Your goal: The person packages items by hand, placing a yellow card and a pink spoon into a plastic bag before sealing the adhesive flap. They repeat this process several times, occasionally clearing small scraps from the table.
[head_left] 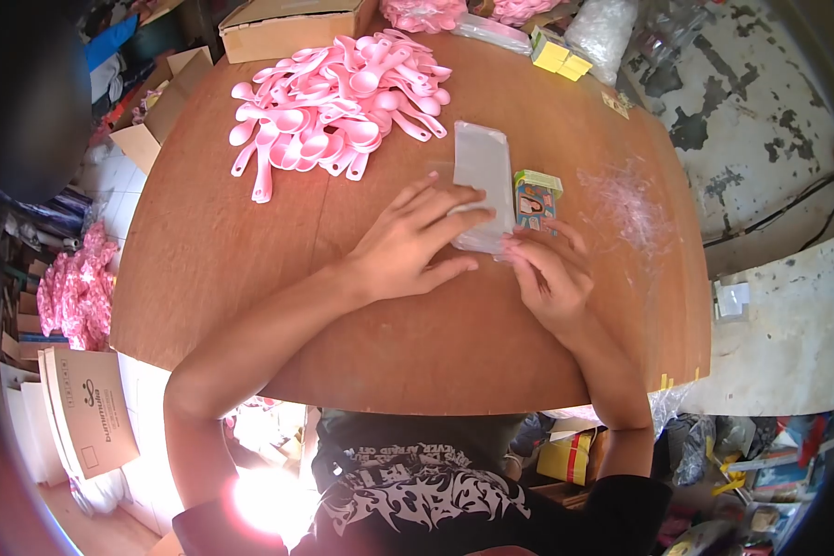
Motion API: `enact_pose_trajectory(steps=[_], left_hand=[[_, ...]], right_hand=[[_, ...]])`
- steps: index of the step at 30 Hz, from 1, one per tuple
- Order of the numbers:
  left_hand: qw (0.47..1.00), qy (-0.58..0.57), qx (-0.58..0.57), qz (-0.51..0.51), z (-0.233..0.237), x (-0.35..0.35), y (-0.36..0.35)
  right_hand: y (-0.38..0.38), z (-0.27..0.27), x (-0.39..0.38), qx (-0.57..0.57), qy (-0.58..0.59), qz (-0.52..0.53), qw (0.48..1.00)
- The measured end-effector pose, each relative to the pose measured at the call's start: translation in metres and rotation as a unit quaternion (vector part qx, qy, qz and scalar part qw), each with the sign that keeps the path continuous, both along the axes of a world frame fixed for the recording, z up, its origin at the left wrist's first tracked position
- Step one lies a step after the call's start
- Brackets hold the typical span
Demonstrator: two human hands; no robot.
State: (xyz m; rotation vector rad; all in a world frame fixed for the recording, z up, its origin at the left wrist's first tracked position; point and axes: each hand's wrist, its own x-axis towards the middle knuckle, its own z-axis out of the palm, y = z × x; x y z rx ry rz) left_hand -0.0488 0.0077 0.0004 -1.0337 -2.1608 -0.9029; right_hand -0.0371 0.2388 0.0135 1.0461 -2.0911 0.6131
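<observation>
A stack of clear plastic bags (484, 157) lies on the wooden table in front of me. My left hand (412, 236) is open, with fingers spread and their tips resting on the stack's left side. At the lower right corner of the stack, the thumb and index finger of my right hand (556, 278) pinch the edge of a bag. Just beyond that hand sits a small pile of printed cards (536, 199) with a green edge, its lower part partly covered by my fingers. A large heap of pink plastic spoons (343, 107) lies farther off to the left.
A cardboard box (292, 28) stands at the table's far edge. Yellow small boxes (561, 56) and a clear plastic roll (602, 37) are at the far right. Thin plastic scraps (632, 208) lie right of the cards. The tabletop (250, 269) has a curved edge.
</observation>
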Motion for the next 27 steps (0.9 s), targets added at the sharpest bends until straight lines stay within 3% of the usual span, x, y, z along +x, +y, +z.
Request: enact_pose_trajectory(steps=[3,5,6,8,10,14,17,27], left_hand=[[0.997,0.022,-0.008,-0.072,-0.007,-0.003,0.001],[0.981,-0.055,0.125,-0.137,-0.009,-0.008,0.001],[0.981,-0.056,0.124,-0.140,-0.012,-0.007,0.002],[0.949,-0.174,0.251,-0.077,-0.008,0.000,0.005],[0.951,-0.161,0.251,-0.077,-0.009,-0.006,0.001],[0.938,-0.173,0.298,-0.040,-0.009,-0.010,0.004],[0.941,-0.161,0.294,-0.047,-0.009,-0.010,0.005],[0.938,-0.202,0.282,-0.022,-0.010,-0.010,0.004]], right_hand=[[-0.004,0.001,0.006,-0.016,-0.022,0.025,0.999],[0.000,0.006,0.006,-0.039,-0.062,0.021,0.997],[0.002,0.007,0.005,-0.065,-0.105,0.018,0.992],[0.011,0.009,-0.004,-0.088,-0.103,-0.009,0.991],[0.022,0.016,-0.014,-0.049,-0.150,-0.103,0.982],[0.046,0.014,-0.029,0.089,-0.121,-0.124,0.981],[0.052,0.013,-0.029,0.106,-0.173,-0.113,0.973],[0.057,0.008,-0.034,0.020,-0.272,-0.077,0.959]])
